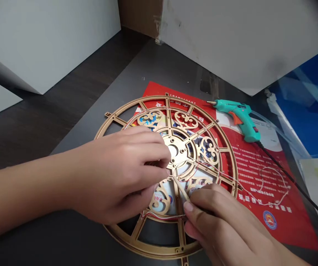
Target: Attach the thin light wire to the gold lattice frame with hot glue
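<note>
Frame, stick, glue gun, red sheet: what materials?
Frame: thin flat-cut board or plastic, gold paint, low sheen.
Stick: pale wood by colour, unsure.
Glue gun: teal moulded plastic, orange trigger, metal-looking tip.
Red sheet: printed paper, probably coated; lies flat, faint glare.

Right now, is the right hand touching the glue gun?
Apart. Head view: the glue gun lies on the red poster beyond the gold frame; the right hand pinches a thin stick at the frame's near side.

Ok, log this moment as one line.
left hand: on gold frame, fingertips by hub | right hand: pinching thin stick, tip at hub | wire: trailing over red poster | glue gun: lying on poster
</note>
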{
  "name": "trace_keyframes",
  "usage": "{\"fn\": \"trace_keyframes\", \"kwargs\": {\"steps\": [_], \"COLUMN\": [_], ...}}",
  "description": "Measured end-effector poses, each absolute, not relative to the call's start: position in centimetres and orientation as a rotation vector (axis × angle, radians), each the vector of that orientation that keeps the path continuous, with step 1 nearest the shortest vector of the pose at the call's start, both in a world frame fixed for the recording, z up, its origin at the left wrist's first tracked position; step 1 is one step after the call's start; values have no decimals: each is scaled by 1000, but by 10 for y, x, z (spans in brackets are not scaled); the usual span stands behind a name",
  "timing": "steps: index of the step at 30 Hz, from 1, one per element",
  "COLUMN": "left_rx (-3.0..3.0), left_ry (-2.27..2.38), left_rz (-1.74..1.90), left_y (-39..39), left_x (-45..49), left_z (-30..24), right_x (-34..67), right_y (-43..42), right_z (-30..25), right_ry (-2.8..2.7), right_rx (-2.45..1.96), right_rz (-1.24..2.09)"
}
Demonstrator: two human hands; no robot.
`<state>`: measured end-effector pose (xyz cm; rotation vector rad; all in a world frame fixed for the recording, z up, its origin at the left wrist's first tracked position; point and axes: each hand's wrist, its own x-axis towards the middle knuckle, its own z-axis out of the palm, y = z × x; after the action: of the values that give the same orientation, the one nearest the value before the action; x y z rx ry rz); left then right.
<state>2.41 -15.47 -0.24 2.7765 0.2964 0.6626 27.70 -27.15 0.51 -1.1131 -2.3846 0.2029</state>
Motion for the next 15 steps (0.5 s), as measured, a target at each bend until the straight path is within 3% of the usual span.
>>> {"fn": "trace_keyframes", "kwargs": {"steps": [15], "left_rx": [2788], "left_ry": [311], "left_rz": [561], "left_y": [-155], "left_x": [20], "left_z": [1], "right_x": [275], "right_y": [-279], "right_z": [-10], "right_ry": [-2306], "right_rx": [-1084], "right_rz": [-69]}}
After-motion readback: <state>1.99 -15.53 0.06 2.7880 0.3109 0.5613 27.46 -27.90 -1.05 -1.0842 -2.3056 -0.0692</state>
